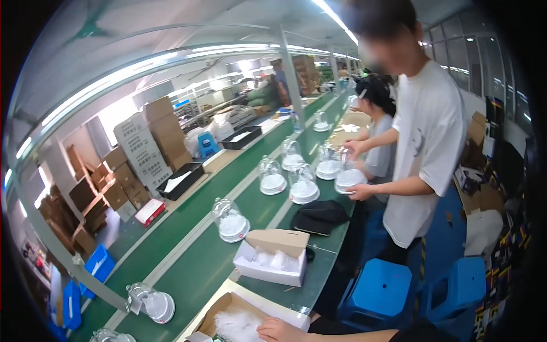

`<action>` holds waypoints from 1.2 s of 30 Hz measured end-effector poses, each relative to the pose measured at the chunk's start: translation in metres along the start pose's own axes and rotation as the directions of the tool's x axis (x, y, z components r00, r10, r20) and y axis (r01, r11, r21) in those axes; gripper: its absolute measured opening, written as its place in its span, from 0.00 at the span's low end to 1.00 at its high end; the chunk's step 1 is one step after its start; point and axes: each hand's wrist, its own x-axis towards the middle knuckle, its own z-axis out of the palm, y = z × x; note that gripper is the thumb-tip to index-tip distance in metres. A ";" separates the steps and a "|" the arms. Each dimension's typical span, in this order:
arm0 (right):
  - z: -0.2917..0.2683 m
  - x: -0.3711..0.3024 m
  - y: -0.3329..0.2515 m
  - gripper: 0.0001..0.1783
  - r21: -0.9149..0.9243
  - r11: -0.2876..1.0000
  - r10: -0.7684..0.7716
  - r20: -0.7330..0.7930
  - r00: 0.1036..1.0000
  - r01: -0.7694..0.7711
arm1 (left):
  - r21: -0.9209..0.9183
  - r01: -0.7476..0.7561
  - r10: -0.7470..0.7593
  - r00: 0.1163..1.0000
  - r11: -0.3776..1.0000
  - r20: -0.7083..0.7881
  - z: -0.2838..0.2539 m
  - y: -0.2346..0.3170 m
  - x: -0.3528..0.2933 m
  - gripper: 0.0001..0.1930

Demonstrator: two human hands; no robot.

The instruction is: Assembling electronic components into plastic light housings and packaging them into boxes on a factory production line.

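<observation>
My right hand point(277, 330) reaches in at the lower edge, cut off by the frame. Its fingers lie stretched out against a heap of white fluffy fibre point(236, 325), and nothing gripped shows in them. The fibre fills an open cardboard box point(224, 298), brown inside, on the near side of the bench. My left hand is out of view. Beyond that box stands a smaller white box point(270, 272), its lid flap up, with clear and white pieces inside. A clear dome on a white round base point(231, 221) stands on the green belt to its left.
More domes point(303, 183) stand along the green belt point(191, 273); one point(152, 305) lies tilted at left. A dark cap point(319, 216) lies on the bench. At right, a co-worker in a white shirt point(424, 142) holds a dome point(348, 178). Blue stools point(383, 285) stand below.
</observation>
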 end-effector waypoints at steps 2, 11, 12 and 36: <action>-0.001 0.001 0.000 0.06 0.034 0.999 0.028 0.000 1.000 -0.028 | -0.050 0.136 -0.124 0.973 0.989 0.193 0.004 -0.004 -0.007 0.28; -0.002 0.004 -0.009 0.11 0.135 0.981 0.157 -0.102 0.982 -0.143 | -0.500 0.180 -0.048 0.963 0.847 0.265 0.039 -0.065 -0.016 0.35; 0.000 0.003 -0.006 0.11 0.124 0.981 0.164 -0.112 0.980 -0.150 | -0.367 0.090 -0.051 0.992 0.926 0.116 0.033 -0.048 -0.013 0.29; -0.016 -0.001 -0.007 0.07 0.285 0.922 0.290 -0.055 0.955 -0.263 | -0.167 0.301 -0.333 0.917 0.939 -0.221 -0.026 -0.025 -0.003 0.13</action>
